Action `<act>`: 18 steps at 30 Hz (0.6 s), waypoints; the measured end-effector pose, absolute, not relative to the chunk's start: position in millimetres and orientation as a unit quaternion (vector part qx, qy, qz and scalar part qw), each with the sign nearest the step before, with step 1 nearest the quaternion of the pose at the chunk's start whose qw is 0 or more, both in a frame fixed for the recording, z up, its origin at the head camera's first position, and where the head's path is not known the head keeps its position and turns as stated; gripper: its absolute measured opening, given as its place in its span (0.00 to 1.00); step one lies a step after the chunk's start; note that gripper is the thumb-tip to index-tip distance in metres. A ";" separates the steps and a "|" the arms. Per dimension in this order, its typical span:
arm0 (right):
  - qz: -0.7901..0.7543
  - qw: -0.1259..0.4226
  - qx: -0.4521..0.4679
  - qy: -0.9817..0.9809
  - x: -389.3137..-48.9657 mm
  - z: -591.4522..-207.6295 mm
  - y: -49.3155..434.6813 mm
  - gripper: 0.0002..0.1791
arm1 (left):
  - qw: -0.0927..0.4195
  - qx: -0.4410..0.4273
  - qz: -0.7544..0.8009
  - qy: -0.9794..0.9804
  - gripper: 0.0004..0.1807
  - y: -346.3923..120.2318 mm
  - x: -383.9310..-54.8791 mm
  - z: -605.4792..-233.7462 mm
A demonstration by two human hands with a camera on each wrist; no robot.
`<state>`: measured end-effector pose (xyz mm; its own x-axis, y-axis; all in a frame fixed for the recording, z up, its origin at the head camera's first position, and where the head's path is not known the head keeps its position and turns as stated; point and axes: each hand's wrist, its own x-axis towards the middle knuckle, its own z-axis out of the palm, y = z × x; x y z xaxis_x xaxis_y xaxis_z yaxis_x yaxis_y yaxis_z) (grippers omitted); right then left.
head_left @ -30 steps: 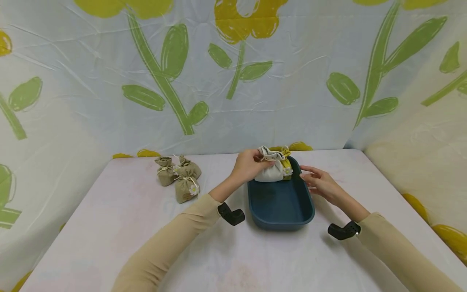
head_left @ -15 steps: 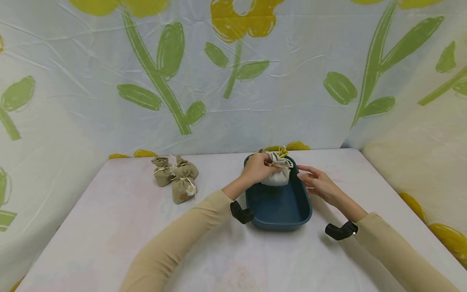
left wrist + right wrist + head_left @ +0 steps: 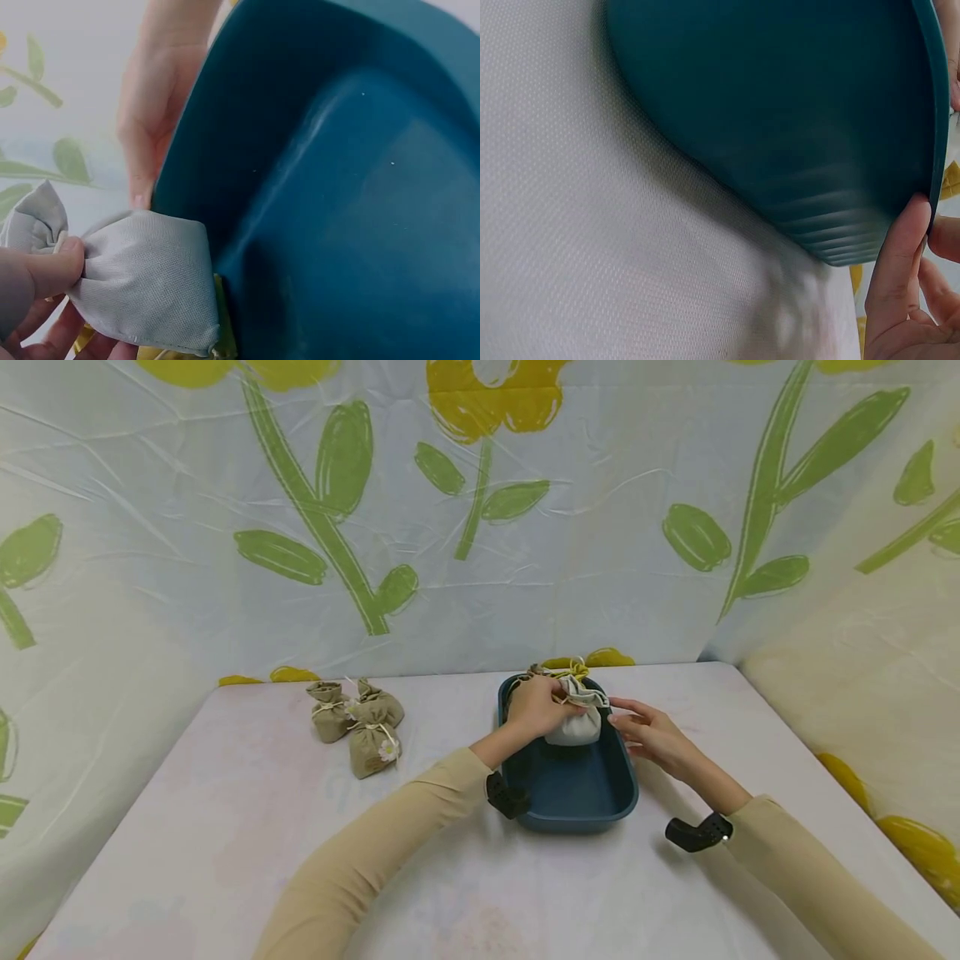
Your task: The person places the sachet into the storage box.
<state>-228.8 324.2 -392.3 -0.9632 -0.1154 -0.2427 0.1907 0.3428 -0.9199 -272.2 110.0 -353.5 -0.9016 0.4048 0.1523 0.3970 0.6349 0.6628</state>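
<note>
My left hand (image 3: pixel 536 706) pinches the gathered neck of a pale drawstring pouch (image 3: pixel 574 728) inside the far end of a dark blue bin (image 3: pixel 577 820). In the left wrist view the thumb presses the neck, with the pouch body (image 3: pixel 146 281) hanging at the bin's wall. Behind it shows part of a yellow pouch (image 3: pixel 577 668), mostly hidden. A brown tuft (image 3: pixel 536 670) peeks out behind the left hand. My right hand (image 3: pixel 656 739) touches the bin's right outer side near the rim, fingers fairly straight; the right wrist view shows its fingertips at the rim edge.
Several tan drawstring pouches (image 3: pixel 375 750), some with a white daisy, cluster on the left of the pale tabletop (image 3: pixel 225 827). A hanging cloth (image 3: pixel 600 593) printed with flowers stands behind the table. Black wrist cameras (image 3: pixel 697 833) sit on both forearms.
My left hand has carried the pale pouch right and slightly down inside the bin, now in front of the yellow pouch. The right hand stays at the bin's side. The whole view shifted slightly.
</note>
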 end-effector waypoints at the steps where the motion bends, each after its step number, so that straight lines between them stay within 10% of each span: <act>1: -0.574 0.134 0.023 0.808 -228.9 -392.7 324.5 0.35 | -0.001 0.223 0.355 0.908 0.14 110.9 -271.6 -354.2; 18: -0.583 0.137 0.029 0.800 -229.3 -392.1 325.2 0.33 | -0.010 0.237 0.345 0.908 0.11 123.7 -269.9 -360.5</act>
<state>-229.3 325.2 -392.1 -0.9608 -0.1135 -0.2528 0.2060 0.3177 -0.9256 -269.9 123.7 -360.5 -0.8872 0.4238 0.1822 0.4378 0.6491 0.6221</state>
